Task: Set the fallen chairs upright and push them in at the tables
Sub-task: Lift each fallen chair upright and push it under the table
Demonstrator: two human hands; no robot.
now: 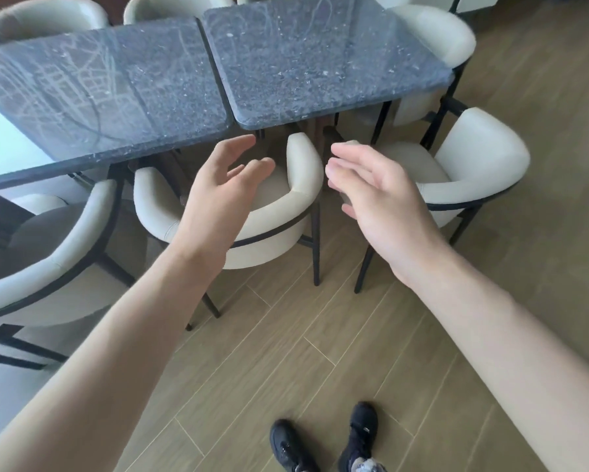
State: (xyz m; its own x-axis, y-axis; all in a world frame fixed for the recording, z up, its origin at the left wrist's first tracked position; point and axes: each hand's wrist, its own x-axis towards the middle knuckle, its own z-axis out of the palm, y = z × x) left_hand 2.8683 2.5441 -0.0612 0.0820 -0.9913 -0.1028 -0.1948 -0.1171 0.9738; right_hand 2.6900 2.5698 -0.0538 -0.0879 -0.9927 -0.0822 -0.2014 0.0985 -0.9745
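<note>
Hands are reaching forward side by side, a gap between them, both with fingers loosely spread and holding nothing. Left hand (218,185) is hovering above the curved cream backrest of the middle chair (288,212); whether it is touching the upholstery cannot be told. Right hand (378,195) is hanging over the gap between that chair and the right chair (470,172), not gripping either.

Middle chair is standing upright on dark legs, its seat tucked partly under the right table (320,63). Right chair is also standing upright, sitting at the table's corner and angled, with most of its seat out from under the top. Left chair (58,253) is standing upright with its front going under the left table (99,97).

Both tables are showing dark speckled stone tops, set edge to edge with a thin seam between them. More cream chairs (436,32) are standing along the far side and right end, partly hidden.

Wooden plank floor (286,352) is running underneath; two black shoes (293,444) are showing at the bottom edge
</note>
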